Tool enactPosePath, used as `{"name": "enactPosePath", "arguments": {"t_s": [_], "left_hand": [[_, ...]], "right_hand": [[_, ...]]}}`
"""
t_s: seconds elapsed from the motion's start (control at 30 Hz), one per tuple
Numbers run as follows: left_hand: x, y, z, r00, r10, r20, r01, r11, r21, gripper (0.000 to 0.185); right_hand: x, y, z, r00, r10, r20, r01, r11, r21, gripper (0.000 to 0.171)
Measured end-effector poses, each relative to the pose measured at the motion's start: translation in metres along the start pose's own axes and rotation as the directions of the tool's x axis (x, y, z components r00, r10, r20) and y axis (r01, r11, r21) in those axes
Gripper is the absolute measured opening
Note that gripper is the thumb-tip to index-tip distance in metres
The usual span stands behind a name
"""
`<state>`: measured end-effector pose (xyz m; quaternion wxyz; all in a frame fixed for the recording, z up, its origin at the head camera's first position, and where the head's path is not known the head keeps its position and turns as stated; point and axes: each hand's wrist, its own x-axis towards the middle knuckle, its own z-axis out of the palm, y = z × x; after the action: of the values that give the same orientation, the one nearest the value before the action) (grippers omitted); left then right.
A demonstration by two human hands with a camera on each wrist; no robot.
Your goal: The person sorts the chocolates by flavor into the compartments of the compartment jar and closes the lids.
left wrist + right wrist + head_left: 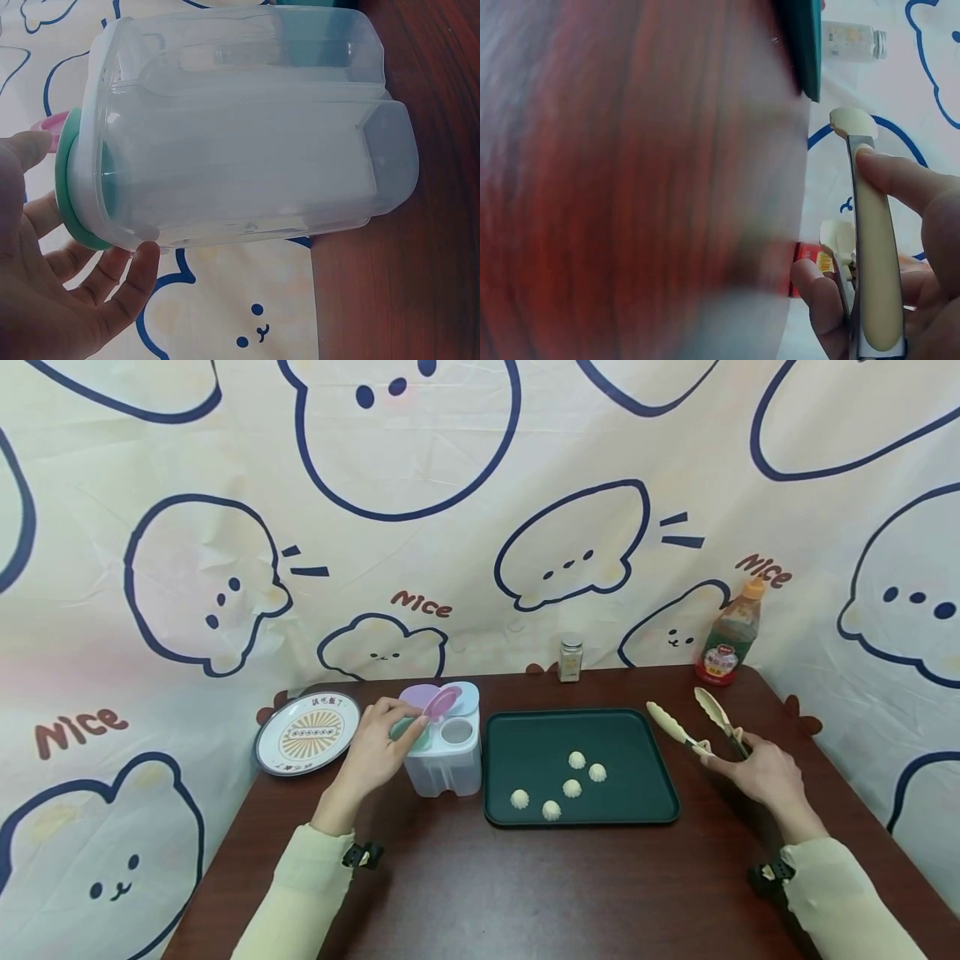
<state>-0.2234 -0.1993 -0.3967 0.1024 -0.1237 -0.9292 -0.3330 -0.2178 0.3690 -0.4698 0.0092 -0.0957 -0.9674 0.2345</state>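
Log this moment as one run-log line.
left hand: lifting pink lid on seasoning box | right hand: gripping tongs | tray: five dumplings

Clear seasoning box (444, 758) upright, lids flipped up — cream tongs (697, 724) splayed apart.

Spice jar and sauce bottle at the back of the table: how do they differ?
The spice jar is short, clear, with a silvery cap; the sauce bottle is taller, with an orange cap and a red label. The jar stands behind the tray; the bottle stands at the right corner, beyond the tongs. Both are upright, capped and untouched.
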Motion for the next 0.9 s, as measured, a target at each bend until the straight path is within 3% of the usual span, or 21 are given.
{"name": "enactPosePath", "arguments": {"t_s": [0.37, 0.6, 0.9], "left_hand": [[0.000, 0.000, 0.000, 1.000, 0.000, -0.001, 0.000, 1.000, -0.005, 0.048], [0.000, 0.000, 0.001, 1.000, 0.001, -0.002, -0.001, 1.000, -0.002, 0.048], [0.000, 0.000, 0.001, 1.000, 0.002, -0.003, -0.002, 1.000, 0.000, 0.048]], "right_hand": [[-0.005, -0.023, -0.007, 0.993, -0.106, -0.047, 0.106, 0.994, 0.007, 0.095], [-0.010, -0.035, -0.004, 0.974, -0.213, -0.074, 0.213, 0.977, 0.001, 0.085], [-0.017, -0.047, -0.002, 0.961, -0.276, -0.002, 0.276, 0.961, 0.003, 0.079]]}}
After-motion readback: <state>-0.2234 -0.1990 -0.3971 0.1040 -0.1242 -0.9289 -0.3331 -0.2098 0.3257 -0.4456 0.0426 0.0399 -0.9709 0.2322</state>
